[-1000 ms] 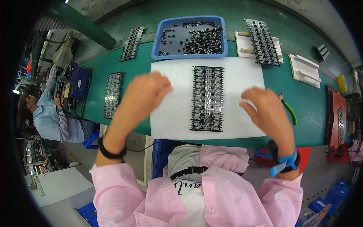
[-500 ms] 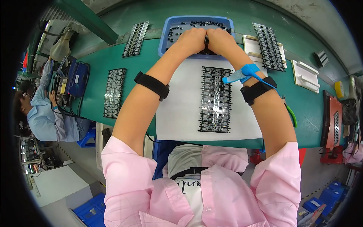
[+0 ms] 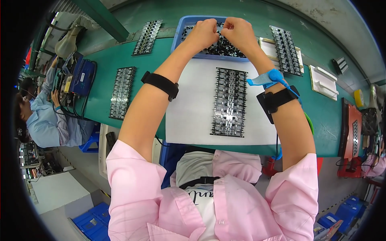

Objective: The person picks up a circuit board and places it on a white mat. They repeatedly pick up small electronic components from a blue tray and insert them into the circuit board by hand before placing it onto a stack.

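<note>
Both hands meet over the blue tray (image 3: pixel 181 33) of small black parts at the far side of the green bench (image 3: pixel 100 96). The left hand (image 3: pixel 201 34) and right hand (image 3: pixel 240 33) have fingers curled, pinching something too small to make out. A black circuit-board panel (image 3: pixel 230 101) lies on white paper (image 3: pixel 189 116) below them.

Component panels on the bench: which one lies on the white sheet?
The dark panel between the forearms, alone on the white sheet; the others lie on green bench.

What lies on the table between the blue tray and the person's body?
A white sheet with one black component panel on it, below the blue tray, in the head view.
</note>
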`<state>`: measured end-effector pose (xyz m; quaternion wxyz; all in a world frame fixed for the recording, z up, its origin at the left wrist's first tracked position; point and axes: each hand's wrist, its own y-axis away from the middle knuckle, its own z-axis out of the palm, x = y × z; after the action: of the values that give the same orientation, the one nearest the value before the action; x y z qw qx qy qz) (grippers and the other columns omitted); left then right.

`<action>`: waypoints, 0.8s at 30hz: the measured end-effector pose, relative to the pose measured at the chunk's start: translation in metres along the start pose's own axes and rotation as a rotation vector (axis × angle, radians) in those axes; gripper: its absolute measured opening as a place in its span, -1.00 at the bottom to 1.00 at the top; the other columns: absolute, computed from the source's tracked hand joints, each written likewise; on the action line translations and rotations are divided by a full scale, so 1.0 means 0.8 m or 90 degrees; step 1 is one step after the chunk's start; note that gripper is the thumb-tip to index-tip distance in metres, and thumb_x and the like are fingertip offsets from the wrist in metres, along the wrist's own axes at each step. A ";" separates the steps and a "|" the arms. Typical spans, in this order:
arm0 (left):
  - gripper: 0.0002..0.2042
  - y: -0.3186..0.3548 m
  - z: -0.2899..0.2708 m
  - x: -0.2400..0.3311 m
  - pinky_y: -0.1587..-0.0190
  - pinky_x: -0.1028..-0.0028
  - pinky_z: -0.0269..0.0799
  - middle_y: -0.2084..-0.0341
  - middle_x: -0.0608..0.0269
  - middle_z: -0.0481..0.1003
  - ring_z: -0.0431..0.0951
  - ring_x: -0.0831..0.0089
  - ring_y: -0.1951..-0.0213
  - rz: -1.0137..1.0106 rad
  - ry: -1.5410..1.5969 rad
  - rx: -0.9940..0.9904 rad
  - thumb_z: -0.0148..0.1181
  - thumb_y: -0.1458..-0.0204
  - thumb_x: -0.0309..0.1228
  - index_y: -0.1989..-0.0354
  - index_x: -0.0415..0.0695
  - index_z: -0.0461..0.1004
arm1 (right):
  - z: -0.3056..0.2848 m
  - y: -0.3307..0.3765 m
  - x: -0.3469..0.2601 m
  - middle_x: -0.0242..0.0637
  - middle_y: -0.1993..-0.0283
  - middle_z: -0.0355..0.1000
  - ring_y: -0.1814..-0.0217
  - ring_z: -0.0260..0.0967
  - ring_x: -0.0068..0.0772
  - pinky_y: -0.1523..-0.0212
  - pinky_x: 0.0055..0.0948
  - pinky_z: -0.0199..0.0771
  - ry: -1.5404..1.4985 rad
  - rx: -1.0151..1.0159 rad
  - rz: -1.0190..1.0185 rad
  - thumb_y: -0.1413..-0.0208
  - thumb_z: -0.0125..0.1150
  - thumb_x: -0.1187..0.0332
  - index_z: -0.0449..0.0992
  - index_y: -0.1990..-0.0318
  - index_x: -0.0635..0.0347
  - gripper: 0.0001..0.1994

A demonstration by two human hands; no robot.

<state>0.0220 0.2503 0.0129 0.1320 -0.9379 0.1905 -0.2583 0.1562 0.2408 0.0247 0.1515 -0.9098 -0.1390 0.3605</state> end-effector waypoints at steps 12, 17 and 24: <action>-0.86 -0.004 0.001 0.009 0.29 0.29 0.34 0.52 0.00 0.46 0.45 0.10 0.37 -0.034 0.030 -0.026 -0.06 0.24 -0.55 0.50 -0.25 0.43 | -0.101 0.073 -0.041 -0.31 0.59 0.37 0.73 0.13 -0.71 0.72 -0.72 0.09 -0.318 -0.063 0.062 0.14 -0.01 0.47 0.41 0.44 0.31 -0.88; -0.86 -0.012 0.015 -0.012 0.42 0.45 0.36 0.60 0.13 0.46 0.47 0.34 0.53 0.039 0.053 0.022 0.02 0.23 -0.52 0.45 -0.24 0.43 | -0.139 0.156 -0.057 -0.27 0.49 0.40 0.73 0.14 -0.72 0.73 -0.74 0.12 -0.404 -0.142 0.124 0.09 -0.02 0.51 0.40 0.36 0.36 -0.87; -0.88 -0.002 -0.002 -0.016 0.47 0.53 0.34 0.66 0.22 0.43 0.43 0.52 0.59 0.001 0.131 0.012 0.02 0.18 -0.57 0.43 -0.26 0.43 | -0.117 0.265 -0.047 -0.26 0.49 0.40 0.69 0.17 -0.78 0.72 -0.76 0.14 -0.456 -0.192 0.241 0.11 0.00 0.62 0.37 0.34 0.34 -0.87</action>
<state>0.0114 0.2568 0.0093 0.1210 -0.9050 0.2010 -0.3550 0.2253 0.0167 0.0332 -0.1098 -0.7489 -0.0645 0.6504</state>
